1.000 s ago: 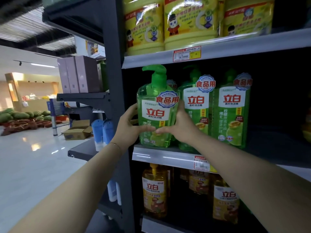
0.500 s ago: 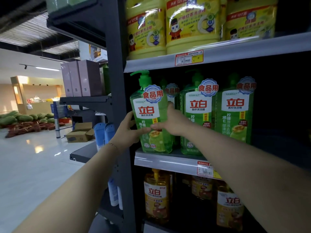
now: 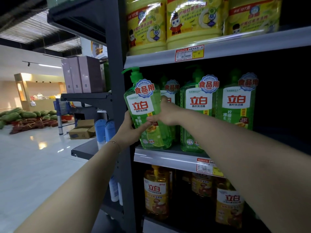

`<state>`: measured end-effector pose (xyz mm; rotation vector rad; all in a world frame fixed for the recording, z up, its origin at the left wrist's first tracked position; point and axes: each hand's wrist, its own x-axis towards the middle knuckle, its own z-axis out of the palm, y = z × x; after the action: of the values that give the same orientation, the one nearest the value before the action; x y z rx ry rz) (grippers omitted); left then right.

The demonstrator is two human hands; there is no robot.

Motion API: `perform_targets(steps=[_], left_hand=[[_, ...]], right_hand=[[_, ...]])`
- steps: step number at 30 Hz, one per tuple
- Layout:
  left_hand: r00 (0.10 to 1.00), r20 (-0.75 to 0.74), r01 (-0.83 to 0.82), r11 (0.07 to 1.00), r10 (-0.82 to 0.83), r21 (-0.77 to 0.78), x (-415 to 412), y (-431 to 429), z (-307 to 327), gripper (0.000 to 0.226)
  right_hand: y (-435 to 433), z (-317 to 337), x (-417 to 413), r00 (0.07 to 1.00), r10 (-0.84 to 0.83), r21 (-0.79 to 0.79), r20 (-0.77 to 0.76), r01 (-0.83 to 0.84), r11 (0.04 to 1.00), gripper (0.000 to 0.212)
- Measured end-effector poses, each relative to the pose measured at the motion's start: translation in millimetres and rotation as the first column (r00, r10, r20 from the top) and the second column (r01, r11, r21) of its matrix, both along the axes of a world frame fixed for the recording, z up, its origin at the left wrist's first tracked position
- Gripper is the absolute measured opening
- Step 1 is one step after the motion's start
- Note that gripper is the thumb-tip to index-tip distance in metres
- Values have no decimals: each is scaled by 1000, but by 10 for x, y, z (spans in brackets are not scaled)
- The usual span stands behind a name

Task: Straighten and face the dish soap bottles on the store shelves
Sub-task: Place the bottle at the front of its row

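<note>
A green pump bottle of dish soap (image 3: 144, 105) leans to the left at the left end of the middle shelf (image 3: 168, 157), its label facing me. My left hand (image 3: 129, 130) grips its lower left side. My right hand (image 3: 165, 113) holds its right side, thumb across the label. Two more green bottles (image 3: 198, 105) (image 3: 235, 105) stand upright to the right, labels forward. Another green bottle (image 3: 170, 91) stands half hidden behind the held one.
Yellow soap jugs (image 3: 193, 19) fill the top shelf. Amber soap bottles (image 3: 156, 192) stand on the lower shelf. A dark shelf upright (image 3: 117, 81) is just left of the held bottle. The left aisle has a cardboard box (image 3: 82, 130) and watermelons (image 3: 25, 115).
The green bottle has moved left toward the upright and now tilts left. Both hands moved with it, and the view has come closer to the shelf.
</note>
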<state>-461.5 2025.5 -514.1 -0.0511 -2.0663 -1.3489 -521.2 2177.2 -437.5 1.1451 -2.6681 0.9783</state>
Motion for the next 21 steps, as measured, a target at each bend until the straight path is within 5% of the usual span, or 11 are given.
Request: perform_targets(steps=[9, 21], left_hand=[[1000, -1, -9, 997, 9, 75, -9, -11, -8, 58], [997, 3, -78, 997, 78, 24, -25, 95, 19, 60]], right_hand=[[-54, 55, -34, 1000, 19, 61, -10, -19, 998, 103], [23, -65, -34, 994, 82, -103, 79, -74, 992, 87]])
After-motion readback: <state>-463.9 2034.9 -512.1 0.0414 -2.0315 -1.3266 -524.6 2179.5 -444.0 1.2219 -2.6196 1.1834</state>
